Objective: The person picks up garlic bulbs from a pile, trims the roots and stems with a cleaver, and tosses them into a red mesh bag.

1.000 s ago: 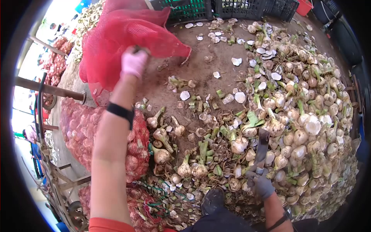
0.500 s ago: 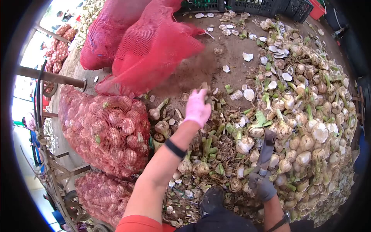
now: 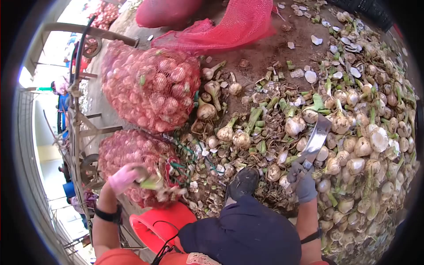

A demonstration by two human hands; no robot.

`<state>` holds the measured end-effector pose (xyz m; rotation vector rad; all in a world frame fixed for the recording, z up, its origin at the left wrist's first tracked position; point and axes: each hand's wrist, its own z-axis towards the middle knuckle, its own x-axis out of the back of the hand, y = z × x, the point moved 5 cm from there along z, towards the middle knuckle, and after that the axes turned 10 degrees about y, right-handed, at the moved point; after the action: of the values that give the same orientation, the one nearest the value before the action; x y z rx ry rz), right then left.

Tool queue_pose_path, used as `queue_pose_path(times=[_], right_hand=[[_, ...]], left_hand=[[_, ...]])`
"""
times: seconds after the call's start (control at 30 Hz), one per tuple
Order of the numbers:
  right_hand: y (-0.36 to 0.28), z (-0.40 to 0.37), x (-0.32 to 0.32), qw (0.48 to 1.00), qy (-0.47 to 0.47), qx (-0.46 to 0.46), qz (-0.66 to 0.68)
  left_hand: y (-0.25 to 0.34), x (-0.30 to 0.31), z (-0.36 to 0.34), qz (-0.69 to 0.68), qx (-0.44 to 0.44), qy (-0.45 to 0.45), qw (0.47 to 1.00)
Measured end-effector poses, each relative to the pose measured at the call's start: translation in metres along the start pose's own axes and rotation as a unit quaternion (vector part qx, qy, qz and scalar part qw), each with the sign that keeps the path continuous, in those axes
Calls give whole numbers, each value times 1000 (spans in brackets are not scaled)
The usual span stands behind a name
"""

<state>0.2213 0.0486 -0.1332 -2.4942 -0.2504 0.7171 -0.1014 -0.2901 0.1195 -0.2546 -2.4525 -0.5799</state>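
Observation:
My left hand [image 3: 126, 177], in a pink glove, is closed around what looks like a garlic bulb with a green stalk [image 3: 152, 181]; motion blurs it. It is held in front of the lower mesh bag of bulbs [image 3: 132, 150], above a red plastic container [image 3: 185, 215]. Low on the right, my right hand [image 3: 304, 183], in a grey glove, grips the handle of a knife [image 3: 319, 136]. Its broad metal blade points up and away, over the near edge of a large heap of garlic bulbs [image 3: 362, 148] with stalks.
A second full mesh bag [image 3: 152, 86] stands farther off, beside a metal cart frame [image 3: 81, 117]. Loose red netting [image 3: 234, 28] lies at the back. Cut stalks and peelings [image 3: 265, 95] litter the ground around my shoe [image 3: 244, 182]. A black crate [image 3: 366, 15] stands far right.
My left hand has come back from the littered ground to the lower left, holding a stalked bulb. My view has shifted left and down. The right hand still holds the knife.

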Motion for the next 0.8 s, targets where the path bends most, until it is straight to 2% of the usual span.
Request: queue_pose_path(times=[0.03,0.07,0.1,0.13,0.17,0.2,0.23,0.27,0.3,0.37,0.43,0.47,0.5,0.53,0.6,0.63,0.67,0.7,0.8], right_hand=[[2,1,3,1000,22,10,-8],[4,2,6,999,45,20,-16],[4,3,6,999,40,22,-12],[4,3,4,999,30,21,-3],[2,3,1,999,21,22,8],[0,1,-1,999,30,-2,14],[0,2,1,999,29,4,23],[3,5,3,999,33,9,-2],[7,8,5,999,38,12,-27],[7,10,4,999,36,33,-8],[9,6,4,998,55,7,-5],[5,3,1,998,58,7,-3],[0,-1,-2,998,61,-2,-13],[-3,-3,-3,998,65,-10,-22],[-4,-1,-3,998,61,7,-15],[-3,0,-3,998,56,18,-9],[-1,1,-1,998,53,9,-12],[-5,0,-3,998,60,11,-11],[-7,-3,-6,999,32,13,-17]], left_hand=[[-20,1,-27,163,-146,-47,975],[-53,1,-61,93,-138,-36,985],[-109,-7,-97,-65,12,-46,997],[-146,-20,-127,-221,158,-55,961],[-120,-37,-146,154,-23,-187,970],[-102,-54,-160,221,78,-207,950],[-140,-77,-180,197,42,-230,952],[-149,-96,-194,9,263,-185,947],[-116,-110,-176,103,274,-201,935],[-177,-125,-157,334,138,-286,887],[-72,-73,-79,431,179,-210,859],[-64,-44,-53,234,271,2,934],[67,-23,-17,289,180,131,931],[101,-13,19,254,111,166,946],[125,-16,100,85,-23,239,967],[139,-25,137,58,-60,258,962],[135,-31,179,144,-90,285,943],[134,-37,213,184,-77,320,926],[120,-51,283,249,82,312,913]])
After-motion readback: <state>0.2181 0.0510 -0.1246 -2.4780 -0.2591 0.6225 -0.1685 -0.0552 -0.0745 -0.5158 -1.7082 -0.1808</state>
